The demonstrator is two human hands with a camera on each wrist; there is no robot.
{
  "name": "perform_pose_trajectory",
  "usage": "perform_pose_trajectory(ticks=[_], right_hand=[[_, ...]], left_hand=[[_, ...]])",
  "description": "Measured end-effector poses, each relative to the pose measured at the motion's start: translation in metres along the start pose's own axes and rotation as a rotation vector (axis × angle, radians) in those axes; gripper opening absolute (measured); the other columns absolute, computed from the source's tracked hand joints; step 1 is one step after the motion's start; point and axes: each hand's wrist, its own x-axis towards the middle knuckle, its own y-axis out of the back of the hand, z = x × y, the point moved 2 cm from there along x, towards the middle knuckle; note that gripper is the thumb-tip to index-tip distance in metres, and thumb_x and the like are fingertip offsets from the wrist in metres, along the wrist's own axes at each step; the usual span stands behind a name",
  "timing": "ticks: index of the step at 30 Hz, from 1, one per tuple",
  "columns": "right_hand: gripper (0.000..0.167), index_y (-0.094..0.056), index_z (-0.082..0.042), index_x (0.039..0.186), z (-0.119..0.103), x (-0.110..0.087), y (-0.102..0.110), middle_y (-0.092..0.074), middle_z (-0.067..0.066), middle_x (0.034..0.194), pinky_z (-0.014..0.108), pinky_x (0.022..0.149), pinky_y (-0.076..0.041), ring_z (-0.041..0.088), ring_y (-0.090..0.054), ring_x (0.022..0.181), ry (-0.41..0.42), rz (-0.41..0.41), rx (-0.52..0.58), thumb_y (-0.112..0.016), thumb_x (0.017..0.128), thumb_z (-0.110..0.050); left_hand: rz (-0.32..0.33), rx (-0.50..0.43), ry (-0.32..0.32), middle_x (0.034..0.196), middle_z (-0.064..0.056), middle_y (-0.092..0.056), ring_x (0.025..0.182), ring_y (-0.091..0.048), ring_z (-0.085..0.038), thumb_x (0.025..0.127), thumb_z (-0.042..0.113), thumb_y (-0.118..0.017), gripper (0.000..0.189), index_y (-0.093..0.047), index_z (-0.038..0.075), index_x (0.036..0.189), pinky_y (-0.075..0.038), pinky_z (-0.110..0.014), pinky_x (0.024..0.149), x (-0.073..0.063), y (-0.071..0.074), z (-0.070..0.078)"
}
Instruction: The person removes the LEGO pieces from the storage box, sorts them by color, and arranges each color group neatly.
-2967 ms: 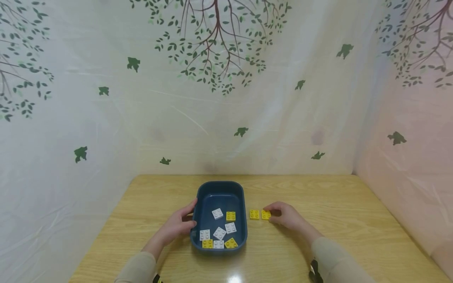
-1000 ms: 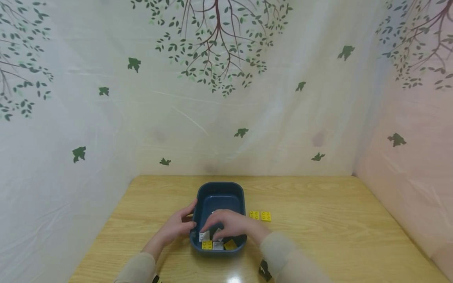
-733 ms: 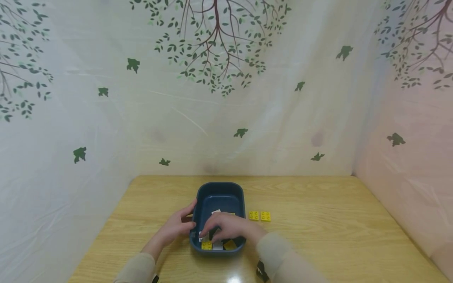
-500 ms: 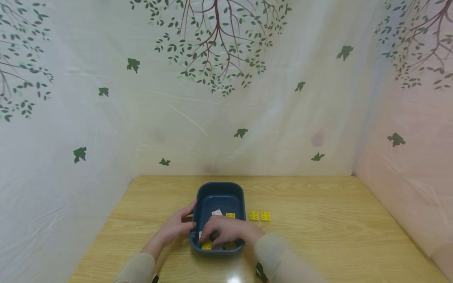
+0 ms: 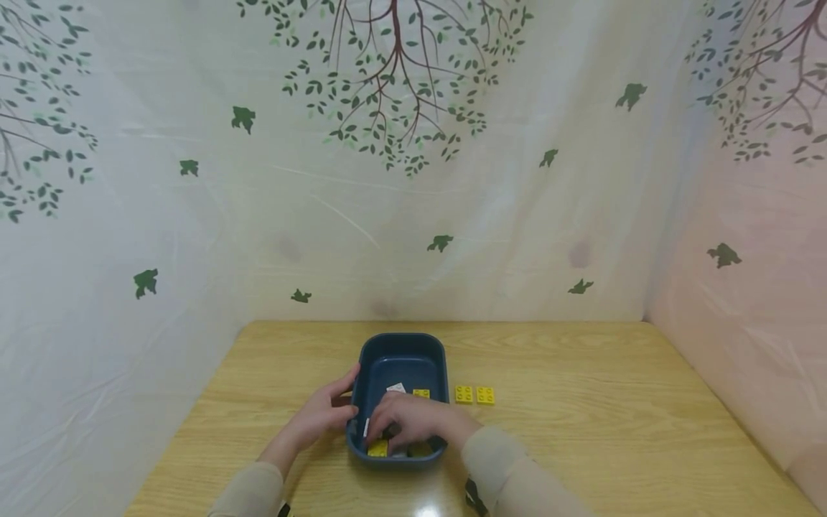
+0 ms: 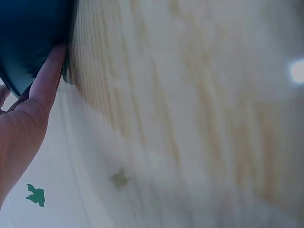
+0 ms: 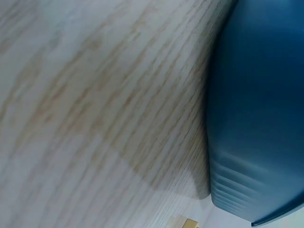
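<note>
My left hand (image 5: 318, 411) rests against the left side of a dark blue box (image 5: 402, 345). Its thumb and forefinger are spread along the wall; the left wrist view shows a straight finger (image 6: 47, 78) touching the outside. Inside the box, my right hand (image 5: 413, 418) reaches down with bent fingers. Its fingertips are on either side of a yellow toy brick (image 5: 377, 449); whether they pinch it is not visible. A white brick (image 5: 366, 429) shows edge-on beside the forefinger. Beyond the hand lie another white brick (image 5: 396, 388) and a yellow brick (image 5: 421, 393); it hides others.
Two yellow bricks, one nearer the box (image 5: 464, 394) and one farther right (image 5: 485, 396), lie on the wooden table (image 5: 614, 409). The box's outer wall (image 7: 256, 118) fills the right of the right wrist view. A printed curtain (image 5: 388, 215) surrounds the table.
My right hand has left the yellow brick on the table, crossed left into the box and lowered toward its near left corner. My left hand stays on the box's side.
</note>
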Motion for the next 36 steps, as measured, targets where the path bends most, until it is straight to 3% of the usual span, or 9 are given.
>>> perform_pose_trajectory(ticks=[11, 19, 29, 36], right_hand=[[0.032, -0.076, -0.025, 0.112, -0.0010, 0.0004, 0.0025, -0.067, -0.019, 0.115, 0.016, 0.098, -0.037, -0.001, -0.051, 0.111, -0.040, 0.003, -0.015, -0.078, 0.083, -0.011], [0.032, -0.076, -0.024, 0.113, -0.0019, -0.0008, 0.0035, -0.067, -0.019, 0.114, 0.015, 0.095, -0.037, -0.001, -0.049, 0.107, -0.029, -0.017, 0.017, -0.081, 0.082, -0.017], [0.039, -0.074, -0.030, 0.116, -0.0011, 0.0016, -0.0011, -0.065, -0.020, 0.118, 0.011, 0.091, -0.035, 0.001, -0.047, 0.107, 0.020, -0.001, -0.152, -0.083, 0.079, -0.022], [0.038, -0.075, -0.031, 0.114, 0.0004, 0.0037, -0.0005, -0.065, -0.021, 0.117, 0.010, 0.087, -0.036, 0.001, -0.048, 0.105, -0.008, 0.038, -0.170, -0.083, 0.078, -0.019]], left_hand=[[0.017, 0.012, 0.014, 0.157, -0.025, -0.028, 0.133, -0.041, -0.049, 0.093, 0.007, -0.060, 0.075, -0.022, 0.013, 0.158, -0.050, -0.050, 0.096, -0.0012, 0.0001, 0.0019], [0.013, 0.016, 0.008, 0.157, -0.025, -0.027, 0.134, -0.040, -0.049, 0.094, 0.007, -0.059, 0.074, -0.022, 0.013, 0.158, -0.049, -0.050, 0.097, -0.0019, -0.0001, 0.0035], [0.008, -0.003, 0.004, 0.156, -0.027, -0.029, 0.134, -0.040, -0.049, 0.094, 0.006, -0.059, 0.075, -0.022, 0.012, 0.158, -0.049, -0.049, 0.098, 0.0002, 0.0011, 0.0026], [0.005, 0.007, 0.008, 0.156, -0.026, -0.028, 0.134, -0.040, -0.048, 0.094, 0.008, -0.059, 0.075, -0.022, 0.013, 0.159, -0.048, -0.049, 0.100, 0.0008, 0.0027, 0.0029]])
